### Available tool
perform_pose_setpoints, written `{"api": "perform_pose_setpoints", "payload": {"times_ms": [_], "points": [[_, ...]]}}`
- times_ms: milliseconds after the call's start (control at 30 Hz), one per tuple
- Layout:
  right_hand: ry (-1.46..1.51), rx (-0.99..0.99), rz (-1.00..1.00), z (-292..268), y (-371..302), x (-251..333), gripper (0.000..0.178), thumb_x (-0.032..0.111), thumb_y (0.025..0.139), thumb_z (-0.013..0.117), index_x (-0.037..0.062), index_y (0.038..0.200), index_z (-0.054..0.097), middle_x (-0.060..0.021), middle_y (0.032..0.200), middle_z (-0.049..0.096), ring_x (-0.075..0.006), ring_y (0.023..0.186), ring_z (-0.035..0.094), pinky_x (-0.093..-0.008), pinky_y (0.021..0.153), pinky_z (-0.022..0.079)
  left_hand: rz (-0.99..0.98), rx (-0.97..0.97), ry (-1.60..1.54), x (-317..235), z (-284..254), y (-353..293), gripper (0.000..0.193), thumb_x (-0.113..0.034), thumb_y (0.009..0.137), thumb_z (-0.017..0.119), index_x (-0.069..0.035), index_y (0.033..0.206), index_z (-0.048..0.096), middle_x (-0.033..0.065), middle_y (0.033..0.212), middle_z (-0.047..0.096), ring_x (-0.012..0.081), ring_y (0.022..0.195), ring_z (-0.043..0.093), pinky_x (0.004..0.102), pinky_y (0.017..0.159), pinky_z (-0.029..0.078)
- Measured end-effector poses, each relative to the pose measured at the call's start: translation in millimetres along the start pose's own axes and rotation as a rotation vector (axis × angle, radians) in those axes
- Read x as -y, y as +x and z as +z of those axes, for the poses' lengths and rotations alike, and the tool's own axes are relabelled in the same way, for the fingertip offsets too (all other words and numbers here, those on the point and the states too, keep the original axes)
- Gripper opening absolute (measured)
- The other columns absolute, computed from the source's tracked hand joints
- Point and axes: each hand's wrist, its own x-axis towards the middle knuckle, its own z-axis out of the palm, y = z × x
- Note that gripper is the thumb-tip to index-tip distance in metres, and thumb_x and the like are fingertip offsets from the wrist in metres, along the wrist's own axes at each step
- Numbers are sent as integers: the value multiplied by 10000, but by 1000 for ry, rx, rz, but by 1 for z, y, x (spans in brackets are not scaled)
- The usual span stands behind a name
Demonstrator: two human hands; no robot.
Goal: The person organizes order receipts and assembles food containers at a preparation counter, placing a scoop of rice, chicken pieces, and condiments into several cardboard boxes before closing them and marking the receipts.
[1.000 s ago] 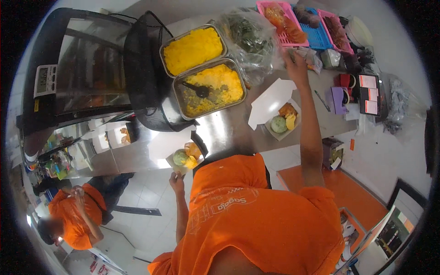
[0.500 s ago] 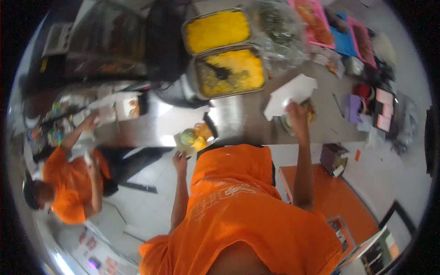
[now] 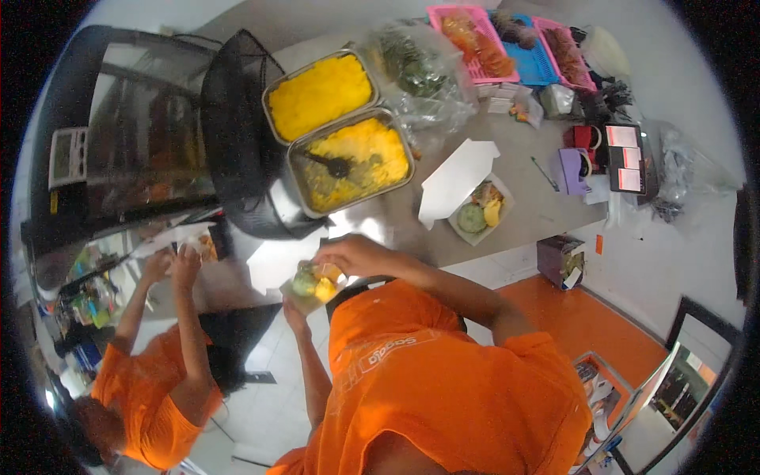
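Catering kitchen: metal trays [image 3: 364,196], meal boxes [image 3: 298,302]

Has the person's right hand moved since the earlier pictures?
Yes, to the left. Earlier, the right hand was right of the lower yellow-food tray; now it is below that tray, at the open box by the left hand.

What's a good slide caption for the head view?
Left hand holds an open food box, right hand at its rim, two trays of yellow food beyond.

The held box [image 3: 267,263] is white, its food [image 3: 305,280] green and yellow; the shirt [image 3: 467,388] is orange with white print, the surface [image 3: 518,146] grey.
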Motion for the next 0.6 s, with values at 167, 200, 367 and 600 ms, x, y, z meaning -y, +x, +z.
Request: {"api": "perform_pose_setpoints", "payload": {"times_ms": [167,200,367,600], "points": [[284,-851,68,-190,-68,-36,142,20,835,505,25,902,630,-48,869,640,-123,788,594,-259,714,476,89,150,20,28,-36,6,620,-438,958,409,9,1375,307,154,1364,394,261,1213,435,411,932,440],[154,-1024,42,-232,-77,-63,120,47,856,523,31,900,633,-36,853,640,-102,766,592,-246,685,477,111,241,126,27,-36,13,632,-454,959,399,-2,1387,292,150,1370,393,251,1229,424,407,953,428],[-152,-1302,292,-392,-144,-178,129,146,870,564,50,903,644,-47,829,660,-124,723,622,-276,641,496,-90,71,-222,-18,19,-3,740,-609,924,275,-45,1404,279,142,1396,365,281,1277,370,433,1033,341],[-461,-1419,475,-524,-135,-277,273,277,843,602,41,977,624,-144,926,662,-261,857,648,-380,766,494,-44,-309,306,29,-10,18,856,-679,893,195,7,1402,245,181,1404,335,307,1267,367,429,1040,335]]}}
